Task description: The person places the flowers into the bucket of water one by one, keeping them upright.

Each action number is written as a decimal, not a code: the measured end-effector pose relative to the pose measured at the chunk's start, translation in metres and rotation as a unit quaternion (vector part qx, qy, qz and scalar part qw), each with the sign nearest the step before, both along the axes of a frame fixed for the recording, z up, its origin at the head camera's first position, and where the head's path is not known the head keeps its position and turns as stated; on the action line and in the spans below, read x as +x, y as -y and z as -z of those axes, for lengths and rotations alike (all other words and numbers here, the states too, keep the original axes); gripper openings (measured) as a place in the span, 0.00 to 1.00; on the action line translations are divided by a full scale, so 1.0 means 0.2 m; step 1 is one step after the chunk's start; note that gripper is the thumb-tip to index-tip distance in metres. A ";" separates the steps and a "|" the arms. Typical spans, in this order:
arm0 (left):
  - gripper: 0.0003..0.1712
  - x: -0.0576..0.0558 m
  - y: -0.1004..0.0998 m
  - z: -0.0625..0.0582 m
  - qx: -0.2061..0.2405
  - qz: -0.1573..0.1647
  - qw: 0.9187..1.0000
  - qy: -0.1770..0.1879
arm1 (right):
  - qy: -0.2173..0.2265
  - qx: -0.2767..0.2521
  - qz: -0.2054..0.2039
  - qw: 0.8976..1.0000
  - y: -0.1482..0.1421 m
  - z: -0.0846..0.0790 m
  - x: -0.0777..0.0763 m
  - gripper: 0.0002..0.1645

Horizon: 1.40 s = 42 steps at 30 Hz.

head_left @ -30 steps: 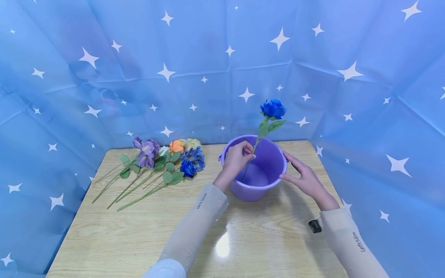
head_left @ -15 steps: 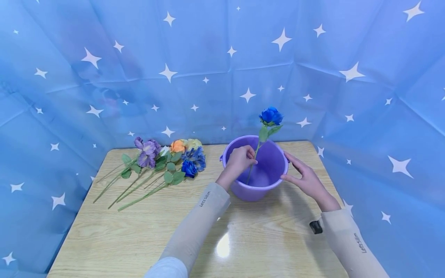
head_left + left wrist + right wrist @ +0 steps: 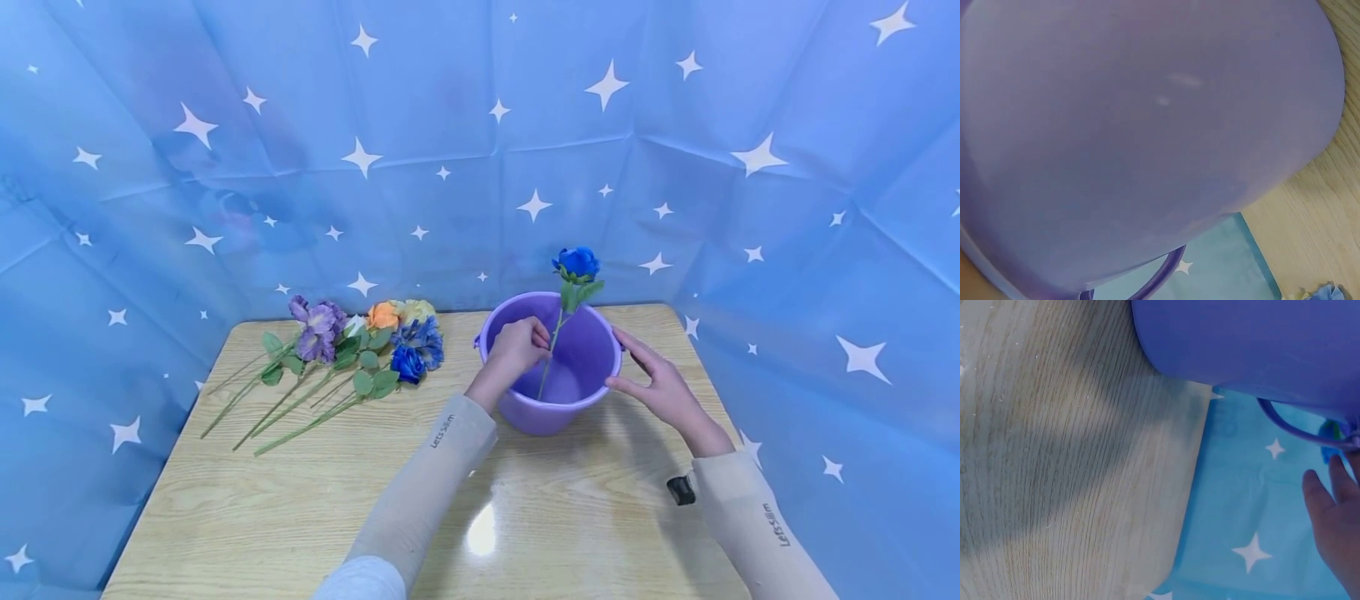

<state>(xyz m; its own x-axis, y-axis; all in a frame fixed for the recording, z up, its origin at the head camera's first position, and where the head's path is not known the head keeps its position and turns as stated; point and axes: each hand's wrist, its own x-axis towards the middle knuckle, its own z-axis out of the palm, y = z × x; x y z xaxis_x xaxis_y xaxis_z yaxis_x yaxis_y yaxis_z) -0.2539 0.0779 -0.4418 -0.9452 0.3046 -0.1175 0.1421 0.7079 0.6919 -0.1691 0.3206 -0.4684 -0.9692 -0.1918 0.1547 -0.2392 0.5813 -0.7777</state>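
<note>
A purple bucket (image 3: 534, 419) stands upright on the wooden table. My left hand (image 3: 519, 346) reaches over its near left rim and pinches the green stem of an artificial blue rose (image 3: 577, 264). The rose stands nearly upright, its lower stem inside the bucket and its bloom and leaves above the far rim. My right hand (image 3: 660, 390) rests against the bucket's right side, thumb at the rim and fingers extended near the handle joint. In the right wrist view the fingers (image 3: 1317, 495) show below the handle (image 3: 1300, 432). Bucket wall (image 3: 1147, 137) fills most of the left wrist view, hiding the left fingers.
Several artificial flowers lie on the table (image 3: 225, 517) left of the bucket: purple irises (image 3: 318, 329), an orange bloom (image 3: 383, 315), a blue rose (image 3: 407, 364), with stems pointing toward the near left. A blue star-patterned curtain (image 3: 420, 100) hangs behind and along both sides.
The held rose has moved lower into the bucket, its bloom dropping and its stem turning more upright. My left hand has dipped slightly; my right hand stays at the rim.
</note>
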 end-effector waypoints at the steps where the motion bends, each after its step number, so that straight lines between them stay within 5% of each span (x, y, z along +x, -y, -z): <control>1: 0.11 0.00 -0.01 0.00 -0.004 0.000 1.000 0.001 | 0.000 -0.001 0.001 1.000 0.00 0.00 0.00 0.46; 10: 0.10 0.00 -0.03 0.00 -0.046 0.008 0.999 0.004 | 0.000 0.002 0.004 1.000 -0.02 0.02 -0.01 0.47; 24: 0.10 0.03 0.15 -0.09 0.129 -0.006 0.991 -0.032 | -0.006 -0.006 -0.002 1.000 -0.01 0.02 0.00 0.47; 42: 0.13 0.04 0.42 -0.13 0.167 -0.052 0.984 -0.030 | 0.004 0.005 0.004 1.000 -0.01 0.02 0.00 0.48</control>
<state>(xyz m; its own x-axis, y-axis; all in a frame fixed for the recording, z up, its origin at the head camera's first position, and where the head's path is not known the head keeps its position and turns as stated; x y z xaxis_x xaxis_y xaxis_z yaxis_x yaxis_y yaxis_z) -0.2462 -0.0056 -0.4167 -0.9753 0.2187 0.0308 0.1298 0.4546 0.8812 -0.1697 0.3220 -0.4728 -0.9719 -0.1855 0.1449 -0.2281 0.5904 -0.7742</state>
